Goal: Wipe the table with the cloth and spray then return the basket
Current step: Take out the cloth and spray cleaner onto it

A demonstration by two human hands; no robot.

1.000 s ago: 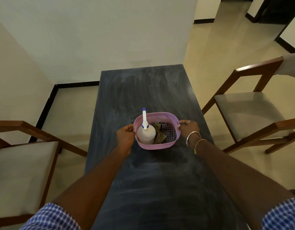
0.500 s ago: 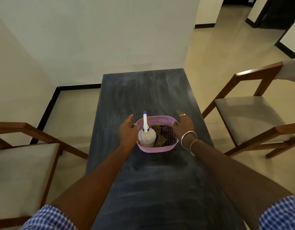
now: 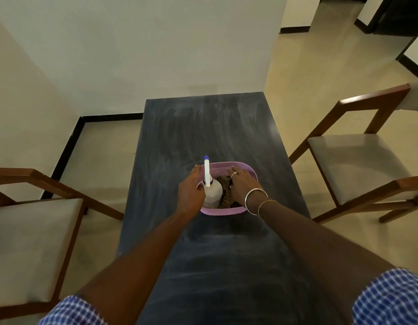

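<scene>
Squarely on the dark table (image 3: 203,127) sits a lilac plastic basket (image 3: 224,211), and everything else is placed from it. Inside its left half a white spray bottle (image 3: 214,192) stands upright, its long white nozzle with a blue tip rising above the rim. Its right half is filled by a crumpled brown checked cloth (image 3: 223,184).

The left hand (image 3: 190,191) is at the basket's left wall, just beside the bottle. Its fingers are stretched forward and not curled, and whether they touch the bottle cannot be told. The right hand (image 3: 243,185) reaches into the basket's right half and lies over the cloth with its fingers spread toward the far wall. No pinch on the fabric can be made out. That hand wears a ring (image 3: 234,175), and two bangles (image 3: 255,200) circle the wrist above the near rim. The two hands are apart, with the bottle between them.

Pale streaks mark the tabletop beyond the basket. Well to its left stands a wooden chair (image 3: 34,242) with a pale cushion, and well to its right stands another chair (image 3: 358,165). Blue checked sleeves (image 3: 72,310) show nearest the camera.
</scene>
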